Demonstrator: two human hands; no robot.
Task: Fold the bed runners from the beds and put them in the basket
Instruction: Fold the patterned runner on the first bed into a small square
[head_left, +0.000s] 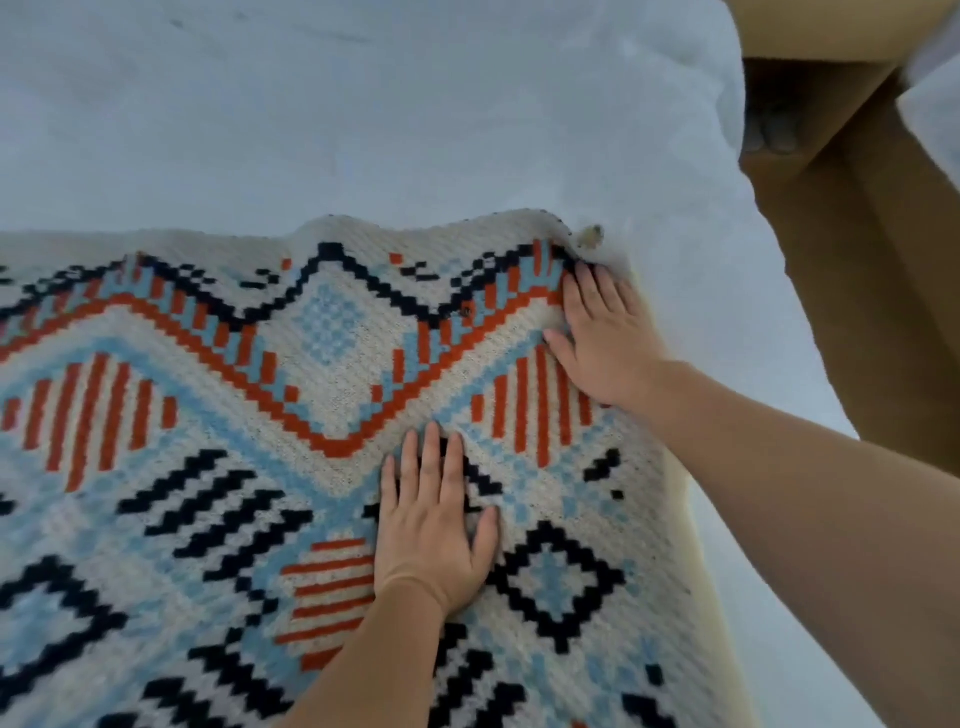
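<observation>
A knitted bed runner (218, 467) with cream, light blue, orange and navy geometric patterns lies spread over the white bed (363, 114), filling the lower left of the view. My left hand (434, 525) lies flat on the runner's middle, fingers straight and pointing away from me. My right hand (602, 338) presses flat on the runner near its far right corner, fingers straight. A small beige tassel (590, 237) sticks out at that corner. No basket is in view.
The white bed cover stretches across the top and down the right side of the runner. A brown floor (857, 286) runs along the bed's right edge. Grey slippers (769, 130) sit on it near the top right.
</observation>
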